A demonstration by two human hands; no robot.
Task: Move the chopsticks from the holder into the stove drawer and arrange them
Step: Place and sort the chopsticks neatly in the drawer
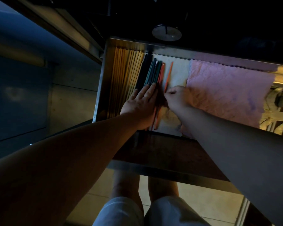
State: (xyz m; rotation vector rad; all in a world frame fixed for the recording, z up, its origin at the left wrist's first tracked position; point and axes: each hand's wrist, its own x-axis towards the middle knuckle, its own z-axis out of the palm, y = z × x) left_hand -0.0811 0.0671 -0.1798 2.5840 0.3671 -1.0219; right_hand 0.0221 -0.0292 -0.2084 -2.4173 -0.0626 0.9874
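Observation:
The metal stove drawer is pulled out in dim light. Along its left side lie rows of chopsticks: yellow ones, then dark ones, green ones and orange-red ones. My left hand lies flat, fingers together, pressing on the near ends of the dark and green sticks. My right hand pinches the near end of a single orange chopstick, which lies slightly apart to the right on a white cloth. No chopstick holder is in view.
A pink cloth covers the right part of the drawer. A round metal lid or knob sits above the drawer's back edge. A cabinet front stands at the left. My legs and the tiled floor show below the drawer front.

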